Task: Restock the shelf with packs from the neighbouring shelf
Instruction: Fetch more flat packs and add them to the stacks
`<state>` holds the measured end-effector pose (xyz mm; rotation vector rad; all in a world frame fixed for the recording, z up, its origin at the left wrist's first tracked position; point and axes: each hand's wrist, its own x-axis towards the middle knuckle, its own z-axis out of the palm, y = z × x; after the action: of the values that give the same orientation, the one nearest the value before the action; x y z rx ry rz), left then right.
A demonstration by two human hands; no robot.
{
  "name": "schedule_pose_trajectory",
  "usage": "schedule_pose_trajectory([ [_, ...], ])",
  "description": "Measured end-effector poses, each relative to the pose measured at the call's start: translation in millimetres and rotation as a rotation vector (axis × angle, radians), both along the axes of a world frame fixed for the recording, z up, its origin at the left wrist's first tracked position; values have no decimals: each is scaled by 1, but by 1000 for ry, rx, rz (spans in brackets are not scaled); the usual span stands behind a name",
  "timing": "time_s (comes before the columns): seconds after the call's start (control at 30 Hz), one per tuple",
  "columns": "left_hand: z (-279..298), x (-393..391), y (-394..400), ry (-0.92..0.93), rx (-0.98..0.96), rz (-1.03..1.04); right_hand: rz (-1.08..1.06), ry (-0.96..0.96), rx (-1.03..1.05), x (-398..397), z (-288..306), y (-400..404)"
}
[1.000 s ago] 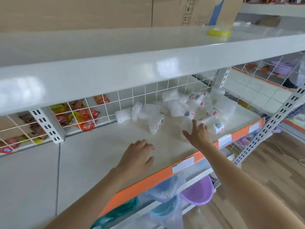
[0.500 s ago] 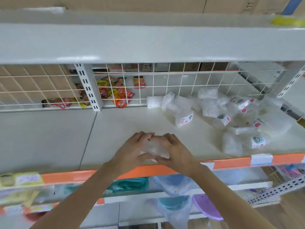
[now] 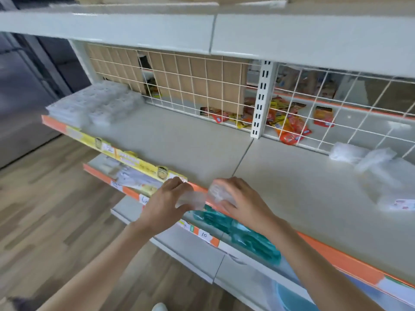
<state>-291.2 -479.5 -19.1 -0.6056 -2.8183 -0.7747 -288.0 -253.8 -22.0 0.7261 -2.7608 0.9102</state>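
**Packs in transit at the shelf edge**

Both hands carry clear packs just off the orange lip of the shelf [image 3: 179, 140]: the left hand [image 3: 166, 205] pinches one pack [image 3: 190, 199], and the right hand [image 3: 242, 200] curls over another [image 3: 219, 193]. I'd worry the slick film slips from such a light hold during the swing left.

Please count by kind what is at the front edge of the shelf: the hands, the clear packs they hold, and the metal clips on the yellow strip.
Hands: 2, the left hand and the right hand
Clear packs: 2, it seems, one in each hand; the picture is blurred
Metal clips: 2
Total: 6
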Motion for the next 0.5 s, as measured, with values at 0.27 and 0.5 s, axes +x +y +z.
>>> schedule_pose_trajectory([
  [0.27,-1,-23,-132,13,11,79,51,-2,52,-45,-5,-137],
  [0.5,-6,-37,-252,-29,7,165,87,12,45,-67,-21,-263],
])
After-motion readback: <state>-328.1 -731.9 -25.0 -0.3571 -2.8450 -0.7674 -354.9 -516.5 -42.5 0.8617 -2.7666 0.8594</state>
